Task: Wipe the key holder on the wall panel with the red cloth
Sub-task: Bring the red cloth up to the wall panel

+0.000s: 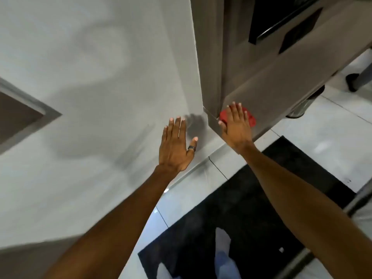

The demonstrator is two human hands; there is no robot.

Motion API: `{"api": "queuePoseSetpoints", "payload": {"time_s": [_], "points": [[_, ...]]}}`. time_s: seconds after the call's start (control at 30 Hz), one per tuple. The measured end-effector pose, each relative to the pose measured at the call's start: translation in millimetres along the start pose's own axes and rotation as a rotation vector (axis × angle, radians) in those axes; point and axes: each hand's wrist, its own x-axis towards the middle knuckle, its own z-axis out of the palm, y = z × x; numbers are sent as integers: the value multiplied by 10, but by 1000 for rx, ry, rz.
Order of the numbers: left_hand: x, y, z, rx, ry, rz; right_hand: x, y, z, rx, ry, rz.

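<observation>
Two hands: the left hand [177, 146], fingers spread, lies flat on the wall [100, 77]. The right hand [237, 125], fingers extended, presses one red cloth [251, 119] against a grey panel [261, 87].

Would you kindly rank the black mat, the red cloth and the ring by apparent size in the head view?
1. black mat
2. red cloth, mostly hidden under the right hand, so only its visible part counts
3. ring on the left hand

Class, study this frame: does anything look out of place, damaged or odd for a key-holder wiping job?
Nothing looks spilled or broken. One oddity: no key holder is visible. The right hand presses the red cloth flat against a grey panel low near the floor, while the left hand rests open on the white wall.
</observation>
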Motion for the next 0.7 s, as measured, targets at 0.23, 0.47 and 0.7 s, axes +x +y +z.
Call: {"api": "queuePoseSetpoints", "payload": {"time_s": [0.23,0.47,0.7], "points": [[3,-207,161,65,-28,31,109,80,223,-141,-82,185],[-543,-555,-205,50,51,46,-233,-404,30,185,-101,329],[-1186,-1245,-1062,75,371,47,-986,-2224,-203,1626,-140,591]]}}
